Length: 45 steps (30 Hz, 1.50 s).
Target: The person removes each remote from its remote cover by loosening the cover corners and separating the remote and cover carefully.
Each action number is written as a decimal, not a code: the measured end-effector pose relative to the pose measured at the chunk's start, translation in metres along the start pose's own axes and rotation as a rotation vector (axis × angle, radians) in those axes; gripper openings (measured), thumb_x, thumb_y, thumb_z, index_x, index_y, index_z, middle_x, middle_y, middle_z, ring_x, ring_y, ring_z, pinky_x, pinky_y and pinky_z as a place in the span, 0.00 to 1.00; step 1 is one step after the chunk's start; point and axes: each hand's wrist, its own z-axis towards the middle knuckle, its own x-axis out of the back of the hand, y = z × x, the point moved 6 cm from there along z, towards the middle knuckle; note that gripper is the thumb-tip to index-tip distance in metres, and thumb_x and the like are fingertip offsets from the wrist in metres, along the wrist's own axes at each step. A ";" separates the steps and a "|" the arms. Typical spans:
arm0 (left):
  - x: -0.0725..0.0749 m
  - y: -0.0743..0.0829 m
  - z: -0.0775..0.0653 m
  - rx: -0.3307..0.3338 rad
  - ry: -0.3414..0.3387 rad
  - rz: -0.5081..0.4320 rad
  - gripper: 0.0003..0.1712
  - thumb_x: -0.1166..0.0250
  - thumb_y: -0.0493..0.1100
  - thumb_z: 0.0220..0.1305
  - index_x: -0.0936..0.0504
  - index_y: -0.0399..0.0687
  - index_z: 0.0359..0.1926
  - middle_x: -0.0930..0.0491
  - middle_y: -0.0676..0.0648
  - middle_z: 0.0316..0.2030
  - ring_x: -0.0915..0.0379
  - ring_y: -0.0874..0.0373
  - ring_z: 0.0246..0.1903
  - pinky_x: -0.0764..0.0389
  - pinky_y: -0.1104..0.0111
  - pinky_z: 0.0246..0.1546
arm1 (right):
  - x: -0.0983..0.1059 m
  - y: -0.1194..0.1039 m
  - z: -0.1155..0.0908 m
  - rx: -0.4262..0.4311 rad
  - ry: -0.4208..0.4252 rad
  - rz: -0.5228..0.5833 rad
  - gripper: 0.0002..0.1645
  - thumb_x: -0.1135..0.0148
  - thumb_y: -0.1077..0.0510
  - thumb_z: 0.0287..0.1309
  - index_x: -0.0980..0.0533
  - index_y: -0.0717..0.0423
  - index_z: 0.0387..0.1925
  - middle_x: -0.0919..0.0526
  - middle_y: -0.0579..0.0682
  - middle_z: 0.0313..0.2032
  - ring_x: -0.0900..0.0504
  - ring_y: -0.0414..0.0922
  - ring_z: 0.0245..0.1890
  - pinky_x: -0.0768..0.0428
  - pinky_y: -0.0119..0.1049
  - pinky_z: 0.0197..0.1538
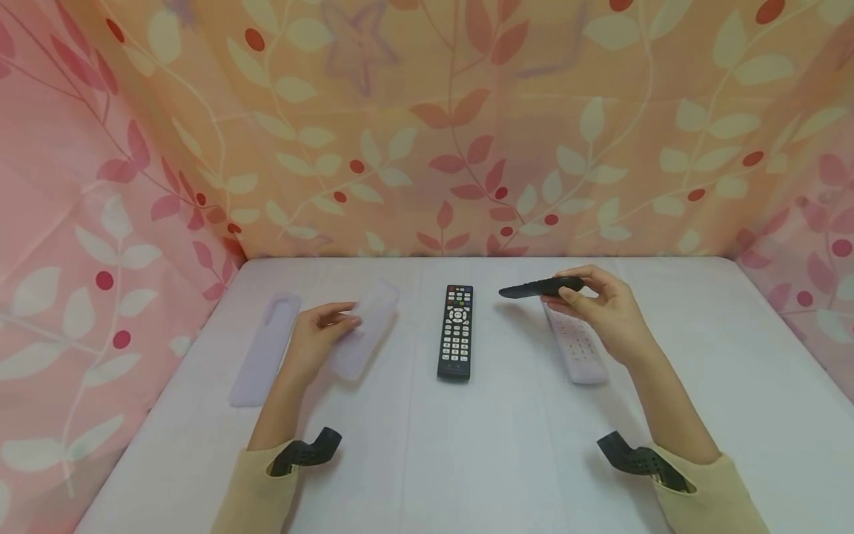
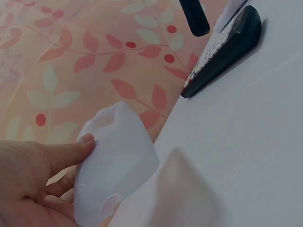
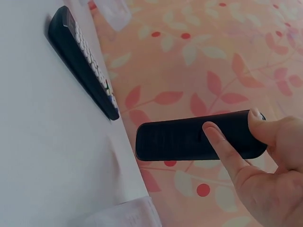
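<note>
My left hand (image 1: 316, 337) pinches a translucent, pale lilac remote cover (image 1: 367, 330) by its edge, thumb on the near face. In the left wrist view the cover (image 2: 118, 165) is tilted, with a cut-out near its upper end. Toward the right side, my right hand (image 1: 603, 311) grips a black remote control (image 1: 534, 288) by one end and holds it above the table. Its plain black side (image 3: 175, 142) faces the right wrist camera. Between the hands, a second black remote (image 1: 457, 334) lies with its white buttons up.
Another lilac cover (image 1: 263, 356) with a slot near its top lies left of my left hand. Below my right hand lies a pale lilac, remote-shaped thing (image 1: 580, 352) with rows of button marks. The white table (image 1: 427, 452) ends at a floral curtain (image 1: 414, 133).
</note>
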 end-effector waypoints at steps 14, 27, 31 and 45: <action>0.016 -0.002 -0.001 -0.003 0.012 0.013 0.23 0.29 0.30 0.68 0.19 0.25 0.61 0.13 0.64 0.30 0.19 0.74 0.32 0.20 0.81 0.41 | -0.004 0.006 0.000 -0.091 0.070 0.071 0.13 0.44 0.63 0.79 0.15 0.67 0.45 0.14 0.51 0.46 0.08 0.44 0.41 0.12 0.37 0.48; 0.039 -0.006 -0.010 0.041 0.033 0.025 0.26 0.30 0.31 0.69 0.23 0.24 0.64 0.14 0.68 0.28 0.20 0.76 0.35 0.21 0.84 0.42 | -0.010 0.010 0.002 -0.139 0.070 0.031 0.18 0.45 0.69 0.76 0.24 0.77 0.61 0.35 0.75 0.65 0.09 0.40 0.42 0.13 0.31 0.51; 0.041 -0.007 -0.011 0.042 0.039 0.036 0.24 0.31 0.31 0.69 0.23 0.22 0.63 0.13 0.66 0.28 0.20 0.77 0.35 0.21 0.84 0.42 | -0.010 0.012 0.001 -0.177 0.068 0.022 0.25 0.45 0.69 0.75 0.31 0.77 0.68 0.44 0.78 0.72 0.10 0.37 0.43 0.14 0.29 0.51; 0.048 -0.020 -0.009 0.120 0.085 0.050 0.24 0.30 0.33 0.69 0.23 0.22 0.60 0.16 0.70 0.23 0.24 0.75 0.29 0.27 0.79 0.30 | -0.016 0.025 -0.005 -0.307 0.084 -0.155 0.33 0.43 0.69 0.74 0.39 0.75 0.75 0.44 0.69 0.79 0.18 0.26 0.45 0.18 0.21 0.50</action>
